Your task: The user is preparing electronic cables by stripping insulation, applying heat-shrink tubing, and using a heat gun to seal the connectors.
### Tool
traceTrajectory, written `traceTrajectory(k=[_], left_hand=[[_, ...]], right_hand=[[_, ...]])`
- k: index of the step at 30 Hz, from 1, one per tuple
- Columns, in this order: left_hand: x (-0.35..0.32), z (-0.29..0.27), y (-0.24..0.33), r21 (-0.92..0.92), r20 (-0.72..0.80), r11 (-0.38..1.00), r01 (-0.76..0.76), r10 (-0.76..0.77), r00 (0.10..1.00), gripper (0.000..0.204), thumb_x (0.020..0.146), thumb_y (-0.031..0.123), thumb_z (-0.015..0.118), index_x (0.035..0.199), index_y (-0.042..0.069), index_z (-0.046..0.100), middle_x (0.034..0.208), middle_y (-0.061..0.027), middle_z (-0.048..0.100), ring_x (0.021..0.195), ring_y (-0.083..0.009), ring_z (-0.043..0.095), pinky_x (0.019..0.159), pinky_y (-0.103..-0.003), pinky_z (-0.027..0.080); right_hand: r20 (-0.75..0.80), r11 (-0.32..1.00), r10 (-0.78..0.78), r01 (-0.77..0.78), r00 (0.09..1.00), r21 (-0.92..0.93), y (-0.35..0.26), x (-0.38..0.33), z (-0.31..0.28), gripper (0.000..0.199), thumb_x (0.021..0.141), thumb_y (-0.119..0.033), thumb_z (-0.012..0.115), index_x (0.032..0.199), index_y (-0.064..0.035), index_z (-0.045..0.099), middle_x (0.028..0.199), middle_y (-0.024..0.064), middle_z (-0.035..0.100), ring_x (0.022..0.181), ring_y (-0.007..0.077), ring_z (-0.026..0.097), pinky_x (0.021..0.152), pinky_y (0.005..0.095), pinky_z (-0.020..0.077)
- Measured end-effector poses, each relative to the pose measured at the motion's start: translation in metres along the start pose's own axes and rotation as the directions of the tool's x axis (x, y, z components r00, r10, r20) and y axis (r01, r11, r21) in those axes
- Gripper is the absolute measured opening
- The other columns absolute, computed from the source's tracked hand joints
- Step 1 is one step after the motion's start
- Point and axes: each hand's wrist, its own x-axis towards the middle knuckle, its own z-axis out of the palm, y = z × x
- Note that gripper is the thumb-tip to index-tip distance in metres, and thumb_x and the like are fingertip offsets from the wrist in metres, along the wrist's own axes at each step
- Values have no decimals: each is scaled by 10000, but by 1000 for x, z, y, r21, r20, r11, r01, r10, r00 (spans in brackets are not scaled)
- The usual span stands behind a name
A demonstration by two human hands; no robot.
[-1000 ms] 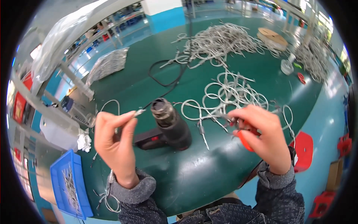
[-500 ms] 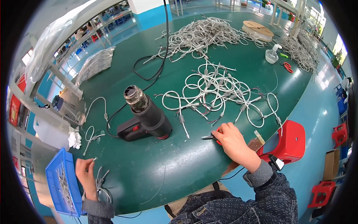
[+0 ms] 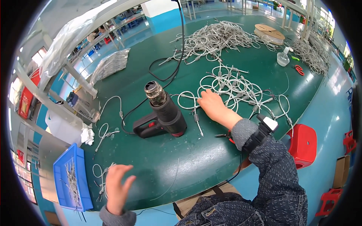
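My right hand (image 3: 210, 105) reaches across the green table (image 3: 151, 158) and rests on a looped grey cable (image 3: 188, 101) at the near edge of a spread of cable loops (image 3: 241, 88). My left hand (image 3: 117, 186) hovers open at the table's front left edge, fingers apart, beside a few finished cable loops (image 3: 100, 175). A black heat gun (image 3: 164, 113) lies between the hands, nozzle pointing away. Red-handled pliers (image 3: 226, 136) lie under my right forearm.
A blue bin (image 3: 60, 177) with small parts stands left of the table. A large heap of grey cables (image 3: 215, 37) fills the far side, with a cardboard reel (image 3: 268, 33), a clear bottle (image 3: 283, 58) and red scissors (image 3: 299, 69). A red stool (image 3: 303, 145) stands at right.
My left hand put a cable down at the front left edge and now opens above it. My right hand let go of the pliers and reached forward onto a cable loop.
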Motion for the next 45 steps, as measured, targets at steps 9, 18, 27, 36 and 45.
traceTrajectory(k=[9,18,27,36,45], left_hand=[[-5,33,46,-246,275,969,-13,83,958,339,674,62,741,997,42,642,941,-117,601,879,-289,569,752,-350,463],[-5,49,58,-406,331,881,245,-109,937,353,695,108,743,1030,56,643,972,-113,593,909,-258,575,804,-368,474],[13,65,92,-255,-165,699,-668,649,742,317,809,210,645,1106,98,641,888,-68,615,821,-232,589,740,-319,502],[-6,23,90,-870,-81,492,40,-223,971,425,1009,277,373,978,-79,602,575,-29,485,420,-74,414,390,-210,323],[-20,11,72,-789,57,577,212,-274,960,315,999,183,392,1094,-35,599,566,31,449,476,-27,382,444,-186,290]], right_hand=[[-175,964,41,6,984,264,26,19,-24,127,705,-124,685,744,-60,582,748,93,568,784,274,558,660,390,457],[19,725,279,-223,960,652,4,-87,-168,109,750,-12,650,709,26,557,598,42,517,554,114,471,509,242,357],[355,390,-71,-302,932,870,-103,-114,-131,113,800,-76,655,770,18,603,625,115,574,551,210,563,522,321,428],[0,540,-208,115,978,834,-125,-100,-99,138,779,-59,620,910,-18,637,832,131,599,783,239,580,646,341,453],[59,805,-365,283,929,521,-185,-94,-42,172,699,-113,612,858,-59,580,870,111,507,880,295,498,736,375,454]])
